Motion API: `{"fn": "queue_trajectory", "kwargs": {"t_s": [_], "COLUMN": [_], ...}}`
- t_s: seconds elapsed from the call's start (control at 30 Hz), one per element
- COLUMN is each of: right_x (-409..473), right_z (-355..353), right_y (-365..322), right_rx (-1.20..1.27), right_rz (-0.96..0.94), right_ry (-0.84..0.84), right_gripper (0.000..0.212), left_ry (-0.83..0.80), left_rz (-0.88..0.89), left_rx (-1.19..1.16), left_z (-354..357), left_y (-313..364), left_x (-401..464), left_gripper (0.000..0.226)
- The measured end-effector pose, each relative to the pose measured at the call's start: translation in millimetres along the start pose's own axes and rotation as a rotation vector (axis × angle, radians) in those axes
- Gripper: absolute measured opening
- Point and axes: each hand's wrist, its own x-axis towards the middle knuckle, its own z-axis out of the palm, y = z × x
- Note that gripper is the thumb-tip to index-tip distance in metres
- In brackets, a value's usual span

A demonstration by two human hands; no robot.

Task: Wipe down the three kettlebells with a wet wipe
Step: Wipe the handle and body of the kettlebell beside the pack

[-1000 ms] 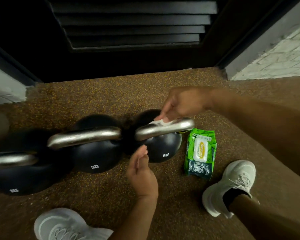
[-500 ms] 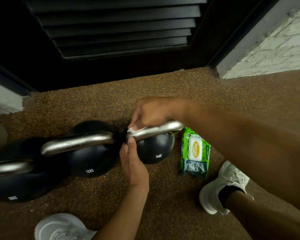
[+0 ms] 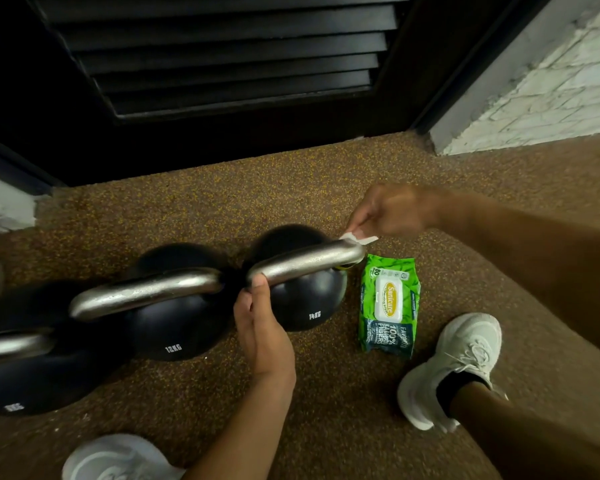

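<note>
A brown speckled floor extends to a black louvred door. A white-painted brick wall stands at the far right. Two white sneakers, one at and one at, rest on the floor.

Bare forearms, no sleeves in view, no rings or watch showing on left hand or right hand. White laced trainers: right shoe over black ankle sock; left shoe partly cropped.
</note>
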Motion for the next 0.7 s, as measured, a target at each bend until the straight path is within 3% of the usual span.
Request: {"fn": "queue_trajectory", "kwargs": {"t_s": [0.27, 0.37, 0.47, 0.57, 0.7], "right_x": [25.4, 39.0, 50.0, 53.3, 51.3], "right_z": [0.9, 2.0, 4.0, 7.7, 11.2], "right_y": [-4.6, -24.0, -44.4, -56.2, -53.9], "right_rx": [0.048, 0.050, -0.062, -0.216, -0.206], "right_rz": [0.178, 0.303, 0.345, 0.365, 0.381], "right_ry": [-0.141, -0.206, -0.291, -0.330, -0.313], "right_gripper": [0.024, 0.012, 0.021, 0.023, 0.025], "left_ry": [0.031, 0.019, 0.030, 0.032, 0.016], "left_rz": [0.061, 0.067, 0.062, 0.055, 0.063], "left_rx": [0.009, -0.004, -0.012, -0.002, 0.008], "left_z": [6.4, 7.2, 6.6, 5.0, 1.3], "left_y": [-2.1, -1.0, 0.1, 1.7, 0.6], "left_x": [-2.3, -1.8, -1.9, -1.9, -1.0], "left_gripper": [0.071, 0.070, 0.070, 0.056, 0.078]}}
